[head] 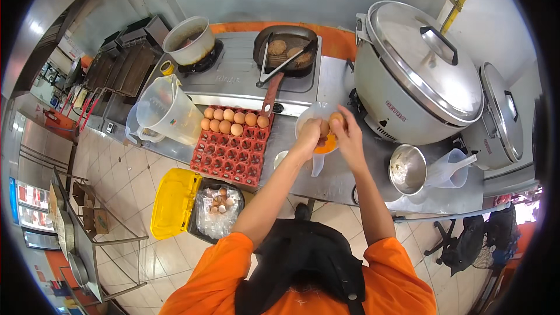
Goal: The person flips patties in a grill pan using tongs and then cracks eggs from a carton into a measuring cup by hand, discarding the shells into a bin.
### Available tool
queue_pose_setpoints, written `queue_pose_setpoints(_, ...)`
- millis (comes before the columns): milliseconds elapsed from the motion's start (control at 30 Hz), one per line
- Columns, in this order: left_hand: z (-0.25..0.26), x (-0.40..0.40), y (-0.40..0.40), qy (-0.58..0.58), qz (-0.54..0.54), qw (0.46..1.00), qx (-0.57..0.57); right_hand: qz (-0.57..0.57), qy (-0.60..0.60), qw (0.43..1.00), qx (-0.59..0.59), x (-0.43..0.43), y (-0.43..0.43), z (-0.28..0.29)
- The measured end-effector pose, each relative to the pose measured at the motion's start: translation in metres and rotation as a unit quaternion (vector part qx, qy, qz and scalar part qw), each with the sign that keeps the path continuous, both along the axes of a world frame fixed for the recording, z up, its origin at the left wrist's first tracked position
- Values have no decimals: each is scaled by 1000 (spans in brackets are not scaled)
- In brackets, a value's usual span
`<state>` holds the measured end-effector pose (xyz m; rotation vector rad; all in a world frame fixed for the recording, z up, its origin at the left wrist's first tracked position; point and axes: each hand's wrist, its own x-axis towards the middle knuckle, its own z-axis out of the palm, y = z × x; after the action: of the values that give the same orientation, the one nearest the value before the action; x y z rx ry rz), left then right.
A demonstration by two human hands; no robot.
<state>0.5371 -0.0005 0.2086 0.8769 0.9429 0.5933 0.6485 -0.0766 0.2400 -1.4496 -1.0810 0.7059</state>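
Both my hands are above a translucent plastic jug (304, 116) that holds orange-yellow egg yolk (324, 145). My left hand (309, 134) grips a brown eggshell piece (324, 127). In my right hand (348, 133), the fingers hold another brown shell piece (336, 117). The two pieces are close together; whether they are halves of one egg or separate eggs I cannot tell. The jug's handle (318, 165) points towards me. Left of the jug, a red plastic egg tray (227, 155) carries several brown eggs (236, 129) in its far rows. A small white bowl (280, 159) is partly behind my left forearm.
A Rinnai stove (227, 79) bears a pot (189, 43) and a grill pan (284, 35) with patties and tongs. Large rice cookers (407, 83), a steel bowl (407, 169) and another jug (453, 168) stand right. Below the tray is an open yellow-lidded bin (175, 203) with eggshells.
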Motion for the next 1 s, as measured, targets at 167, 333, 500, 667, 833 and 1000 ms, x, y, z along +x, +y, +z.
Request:
queue_pose_setpoints(167,12,-13,3,61,-17,983,175,92,308,942,-100,42,17,-11)
queue_pose_setpoints(333,16,-19,10,20,-24,962,271,156,228,943,-185,48,28,-5)
queue_pose_setpoints(500,21,-23,12,11,-14,963,270,224,77,965,-107,45,20,12)
queue_pose_setpoints(667,22,-19,14,153,13,890,430,204,107,968,-100,46,23,5)
queue_pose_setpoints(833,24,-25,21,91,21,865,493,231,-48,969,-77,53,23,16)
queue_pose_setpoints(1000,28,-30,22,85,-6,822,563,216,-358,905,74,50,23,30)
